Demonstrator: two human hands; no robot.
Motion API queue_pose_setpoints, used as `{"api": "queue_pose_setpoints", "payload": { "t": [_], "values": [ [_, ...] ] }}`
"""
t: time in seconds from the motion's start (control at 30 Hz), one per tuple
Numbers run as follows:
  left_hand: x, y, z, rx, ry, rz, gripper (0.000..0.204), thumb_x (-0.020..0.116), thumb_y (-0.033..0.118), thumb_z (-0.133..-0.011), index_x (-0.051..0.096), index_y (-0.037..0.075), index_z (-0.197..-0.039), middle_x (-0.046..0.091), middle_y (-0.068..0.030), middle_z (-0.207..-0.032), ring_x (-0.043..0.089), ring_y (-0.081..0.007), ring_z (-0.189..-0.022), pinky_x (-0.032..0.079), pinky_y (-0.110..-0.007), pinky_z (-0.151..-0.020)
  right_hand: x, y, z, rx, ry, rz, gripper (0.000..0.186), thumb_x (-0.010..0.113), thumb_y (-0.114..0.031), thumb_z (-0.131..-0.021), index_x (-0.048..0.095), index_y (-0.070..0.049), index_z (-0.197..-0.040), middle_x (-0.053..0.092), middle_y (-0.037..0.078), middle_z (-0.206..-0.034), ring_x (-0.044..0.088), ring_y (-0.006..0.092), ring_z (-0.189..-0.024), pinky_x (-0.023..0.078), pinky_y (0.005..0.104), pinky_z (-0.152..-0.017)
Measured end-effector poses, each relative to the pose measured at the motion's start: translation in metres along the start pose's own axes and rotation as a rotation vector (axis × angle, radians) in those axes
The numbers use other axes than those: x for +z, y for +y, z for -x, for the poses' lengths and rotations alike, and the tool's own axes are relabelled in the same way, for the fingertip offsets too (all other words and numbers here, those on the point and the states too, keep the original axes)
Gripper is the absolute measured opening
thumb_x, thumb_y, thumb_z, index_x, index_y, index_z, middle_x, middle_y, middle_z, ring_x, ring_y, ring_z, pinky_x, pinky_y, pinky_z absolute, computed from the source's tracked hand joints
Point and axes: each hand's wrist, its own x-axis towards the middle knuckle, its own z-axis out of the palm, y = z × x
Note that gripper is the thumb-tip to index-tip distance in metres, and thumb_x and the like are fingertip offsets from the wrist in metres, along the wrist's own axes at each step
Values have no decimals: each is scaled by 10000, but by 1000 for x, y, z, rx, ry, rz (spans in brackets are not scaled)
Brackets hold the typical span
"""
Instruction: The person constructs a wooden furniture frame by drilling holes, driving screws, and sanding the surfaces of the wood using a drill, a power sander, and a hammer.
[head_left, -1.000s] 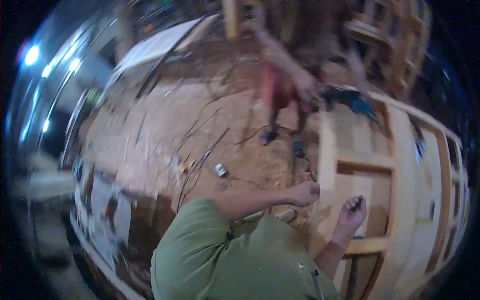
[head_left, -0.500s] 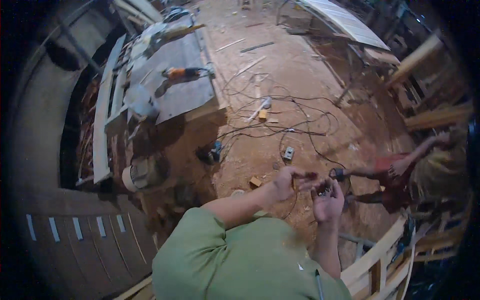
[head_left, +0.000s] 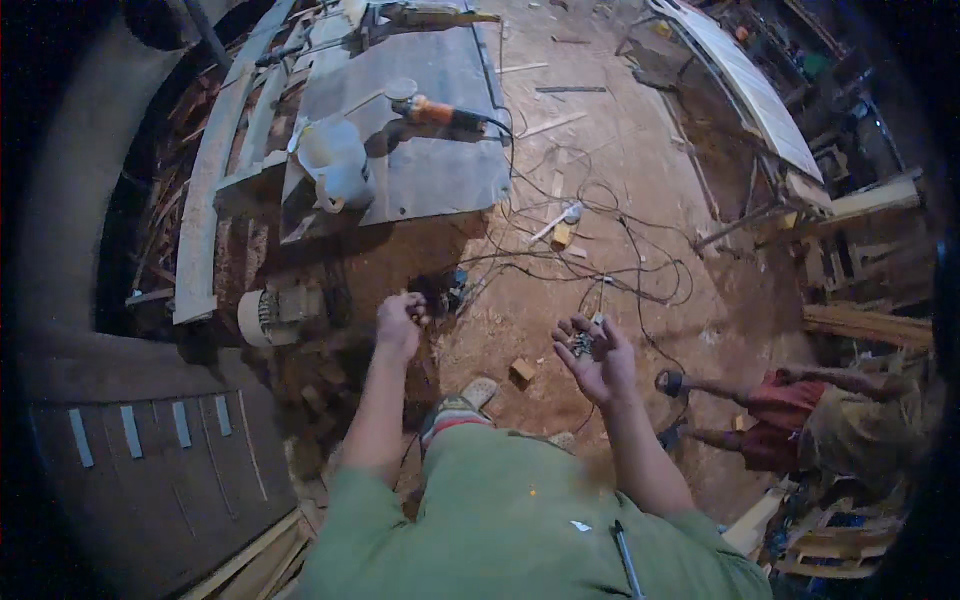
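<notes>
My left hand is raised over the floor on the left. Its fingers are curled together, and anything between them is too small to make out. On the right, palm up, my right hand is cupped with its fingers spread a little. Several small metal pieces, which look like screws, lie in that palm. The hands are well apart. Just beyond my left hand a blue and black power tool sits on the floor, partly in shadow.
An orange angle grinder and a whitish bucket stand on a sheet-topped bench at left. Black cables loop across the floor, near a wood block. A person in red shorts is at right. A motor sits at left.
My hands were close together on the right; now the left has swung away to the left and its fingers have curled. The right hand has shifted left and up. The view has turned.
</notes>
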Motion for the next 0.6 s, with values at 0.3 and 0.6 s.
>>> {"api": "queue_pose_setpoints", "payload": {
  "t": [0.3, 0.6],
  "values": [
    [-175, -51, 40, -12, 299, -128, 97, 494, 112, -852, 574, 61, -830, 603, -64, -746, 555, -170, -604, 452, -322, -530, -3, 64, -258, 413, 25, 666, 211, 486, -195, -947, 583, -62, -815, 607, 72, -750, 610, 233, -708, 502, 338, -611],
    [-320, -176, 188, -440, 725, -570, 298, 654, 343, -860, 558, 97, -722, 468, 21, -547, 426, -117, -445, 322, -317, -418, 111, 55, -539, -732, -308, 2033, 78, 609, -74, -769, 683, -48, -765, 648, 121, -690, 601, 243, -631, 474, 383, -579]
  ]
}}
